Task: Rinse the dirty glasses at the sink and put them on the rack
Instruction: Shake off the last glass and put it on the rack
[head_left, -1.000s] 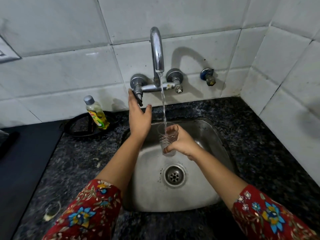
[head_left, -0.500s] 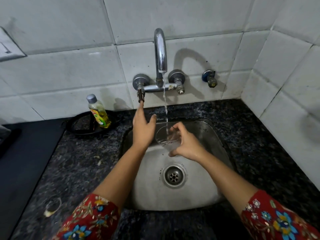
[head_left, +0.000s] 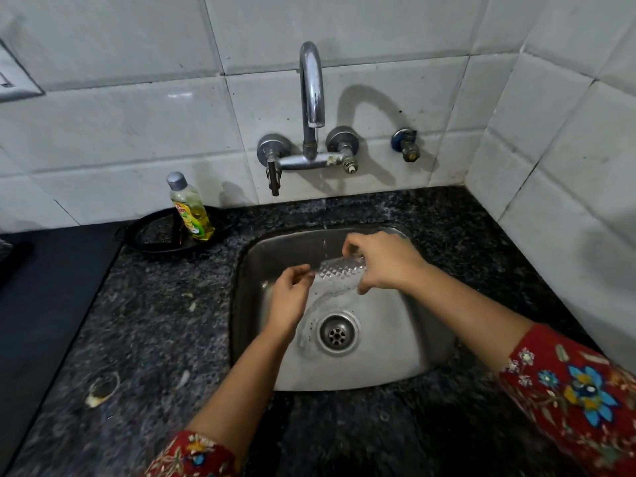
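Observation:
A clear glass (head_left: 339,275) with a diamond pattern lies tipped on its side over the steel sink (head_left: 413,356), and water pours out of it toward the drain (head_left: 337,333). My right hand (head_left: 385,261) grips the glass at its right end. My left hand (head_left: 290,294) is just left of the glass, fingers loosely curled, fingertips at its open end; whether they touch it is unclear. Only a thin trickle falls from the chrome tap (head_left: 311,94) above.
A bottle of yellow dish liquid (head_left: 189,208) stands in a black dish (head_left: 161,235) left of the sink. The dark speckled counter (head_left: 155,321) surrounds the sink. White tiled walls close in behind and on the right. No rack is in view.
My left hand came down from the tap handle to the glass. The stream has thinned to a trickle. My right hand tipped the upright glass over, spilling its water.

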A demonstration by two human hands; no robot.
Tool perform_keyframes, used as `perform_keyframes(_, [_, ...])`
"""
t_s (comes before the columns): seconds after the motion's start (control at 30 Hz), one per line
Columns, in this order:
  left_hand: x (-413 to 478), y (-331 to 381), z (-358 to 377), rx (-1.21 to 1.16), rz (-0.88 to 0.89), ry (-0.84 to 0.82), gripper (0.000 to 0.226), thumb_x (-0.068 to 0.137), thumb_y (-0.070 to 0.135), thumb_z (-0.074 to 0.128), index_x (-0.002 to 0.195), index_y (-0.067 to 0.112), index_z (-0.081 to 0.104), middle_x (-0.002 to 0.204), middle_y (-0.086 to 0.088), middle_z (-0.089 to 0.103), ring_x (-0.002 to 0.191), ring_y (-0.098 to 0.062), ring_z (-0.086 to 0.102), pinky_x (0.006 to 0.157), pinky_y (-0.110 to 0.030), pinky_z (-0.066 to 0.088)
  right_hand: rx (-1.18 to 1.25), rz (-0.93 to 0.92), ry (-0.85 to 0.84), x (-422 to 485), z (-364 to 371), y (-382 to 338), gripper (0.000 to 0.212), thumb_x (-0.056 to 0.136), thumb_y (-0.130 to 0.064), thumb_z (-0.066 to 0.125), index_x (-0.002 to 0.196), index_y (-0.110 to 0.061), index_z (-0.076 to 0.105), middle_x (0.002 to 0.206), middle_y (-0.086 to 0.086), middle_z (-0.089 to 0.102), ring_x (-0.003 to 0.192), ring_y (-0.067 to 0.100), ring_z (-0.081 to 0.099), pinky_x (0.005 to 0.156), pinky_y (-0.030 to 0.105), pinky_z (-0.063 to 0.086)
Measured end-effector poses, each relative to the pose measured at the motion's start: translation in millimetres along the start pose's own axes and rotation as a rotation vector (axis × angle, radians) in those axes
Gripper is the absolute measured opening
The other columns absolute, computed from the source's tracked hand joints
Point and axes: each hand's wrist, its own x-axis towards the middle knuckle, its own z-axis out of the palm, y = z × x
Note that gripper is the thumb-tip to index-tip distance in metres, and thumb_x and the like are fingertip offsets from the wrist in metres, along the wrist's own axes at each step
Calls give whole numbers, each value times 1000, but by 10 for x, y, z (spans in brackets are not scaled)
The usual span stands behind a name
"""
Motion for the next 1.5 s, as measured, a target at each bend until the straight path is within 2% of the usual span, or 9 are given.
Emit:
perform_keyframes(0.17, [-114,34,67,68,49,-47,30,94,17,57,124,13,55,111,4,60,101,-10,56,84,-22,42,-42,-46,-3,-53,-144,-107,63,55,-31,86,112,-32,58,92,-7,61,99,19,58,72,29,45])
perform_keyframes(0.3, [-149,33,95,130,65,-55,30,93,21,58,122,16,56,118,0,63,106,-15,60,94,-33,49,-129,-73,41,-112,-156,-172,64,58,-28,84,116,-29,58,111,1,60,109,24,51,79,32,46])
perform_keyframes(0.5, [-219,12,13,154,61,-36,33,91,23,61,123,17,55,118,2,63,105,-15,60,96,-38,50,-72,-53,61,-143,16,-144,61,57,-32,83,112,-30,57,106,0,57,103,23,50,83,34,47])
perform_keyframes(0.63, [-197,17,-269,-39,81,53,25,91,13,60,116,14,59,115,-3,65,103,-11,62,91,-28,50,487,114,128,-131,127,-170,58,47,-39,90,93,-28,56,90,-7,63,81,11,58,68,28,45])
perform_keyframes(0.73, [-125,15,-675,-186,114,140,19,91,9,60,107,19,62,113,-6,68,105,-13,63,90,-24,49,980,192,150,-25,293,-459,53,53,-30,90,94,-24,57,98,-1,65,90,14,61,77,33,50])
perform_keyframes(0.83, [-89,-24,-1286,-287,103,231,20,93,9,59,112,15,62,112,-5,68,103,-13,64,81,-17,49,1399,227,37,164,409,-1053,39,66,-18,84,94,-21,56,97,2,65,84,16,63,69,30,50])
perform_keyframes(1.0, [-96,-202,-2551,-310,106,394,21,94,10,57,115,10,61,113,-5,66,107,-17,62,91,-27,48,1808,245,-161,616,586,-2331,29,75,-11,72,91,-20,49,88,4,65,72,12,59,59,23,46])
perform_keyframes(1.27, [-38,-607,-4572,-253,83,610,19,94,8,56,111,14,62,115,-6,67,107,-17,61,91,-27,43,1733,187,-265,1416,984,-4369,34,71,-10,79,87,-21,51,76,-4,62,67,8,57,57,21,43])
perform_keyframes(1.5, [48,-946,-5599,-224,28,619,14,95,16,56,107,23,60,114,-1,65,109,-16,60,92,-28,45,1486,141,-114,1958,1234,-5504,54,61,-17,87,96,-17,47,85,-4,51,64,8,48,60,23,42])
